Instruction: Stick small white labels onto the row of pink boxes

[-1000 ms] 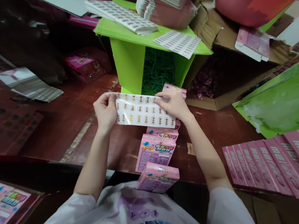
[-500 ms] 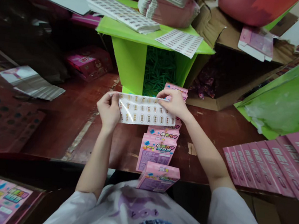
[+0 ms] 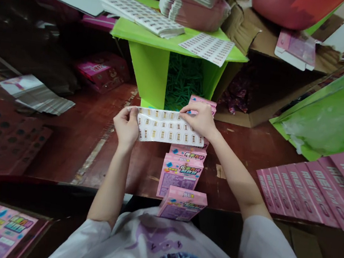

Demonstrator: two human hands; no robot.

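A white sheet of oval stickers with gold print is stretched between my hands, over a row of pink boxes. My left hand pinches its left end between thumb and fingers. At the upper right edge, my right hand has its thumb and fingertips closed on the sheet; whether a loose sticker is between them is too small to see. Just below the sheet stands a pink box with purple panels. Nearer my body, another pink box tilts at the table edge. The sheet covers part of the row behind.
A green box stand at the back holds green shreds, with a sticker sheet stack and a loose sheet on top. Pink boxes line the right side. Folded white cards lie left on the brown table.
The sheet has shifted slightly right and its surface angle has changed, with less glare on its left part. My left hand has moved a little right; my right fingers remain at the upper edge.
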